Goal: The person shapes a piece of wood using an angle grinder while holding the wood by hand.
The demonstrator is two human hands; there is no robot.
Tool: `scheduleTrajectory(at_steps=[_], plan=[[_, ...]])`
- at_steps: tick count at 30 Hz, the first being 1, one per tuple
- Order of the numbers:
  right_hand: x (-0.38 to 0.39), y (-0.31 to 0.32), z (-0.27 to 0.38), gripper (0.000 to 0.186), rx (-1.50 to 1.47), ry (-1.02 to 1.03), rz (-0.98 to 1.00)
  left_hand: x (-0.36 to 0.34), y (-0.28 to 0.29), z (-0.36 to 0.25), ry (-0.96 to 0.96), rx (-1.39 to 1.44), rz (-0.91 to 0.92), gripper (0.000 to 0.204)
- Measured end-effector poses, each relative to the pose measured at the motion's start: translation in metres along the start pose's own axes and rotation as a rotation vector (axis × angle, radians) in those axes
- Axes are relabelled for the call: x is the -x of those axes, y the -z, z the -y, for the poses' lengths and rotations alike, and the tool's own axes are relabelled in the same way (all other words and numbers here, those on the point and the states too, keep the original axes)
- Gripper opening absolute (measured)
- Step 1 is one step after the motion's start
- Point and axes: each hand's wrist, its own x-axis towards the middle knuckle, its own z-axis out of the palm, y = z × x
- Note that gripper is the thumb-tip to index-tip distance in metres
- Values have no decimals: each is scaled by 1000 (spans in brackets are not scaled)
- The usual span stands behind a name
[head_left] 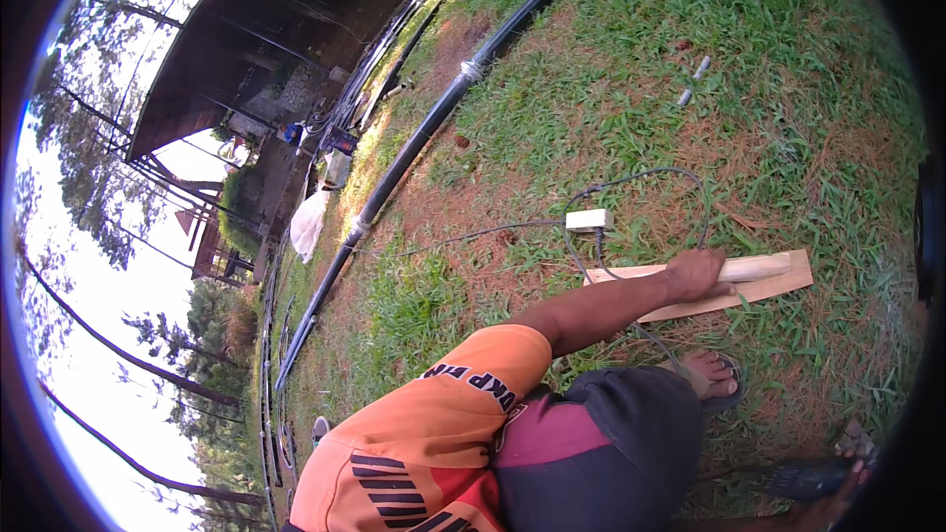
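My left hand (696,276) is closed around a pale length of wood (764,268), which lies along a flat wooden board (796,286) on the grass. The fingers wrap over the wood, and its far left part runs behind my forearm. At the lower right, my right hand (828,510) is closed on a dark power tool (803,478) that looks like an angle grinder. Dimness and the picture's rim hide much of the tool and the hand. My sandalled foot (711,374) rests just on the near side of the board.
A white socket box (589,221) with looping dark cable sits beyond the board. A long black pipe (424,143) crosses the grass on the left. Beyond it are a white sack (308,225) and a dark-roofed building (256,30). Short whitish sticks (695,81) lie far right.
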Motion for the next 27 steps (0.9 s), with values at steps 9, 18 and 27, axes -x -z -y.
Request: scheduleTrajectory(at_steps=[9, 18, 27], plan=[[39, -42, -7, 43, -186, 15, -75, -30, 27, 46, 36, -14, 214, 80], [55, -28, 13, 46, -85, 76, -207, -7, -5, 22, -104, -200, 116, 108], [76, -51, 36, 55, -107, 58, -221, -107, 67, -20, 93, 460, 188, 32]])
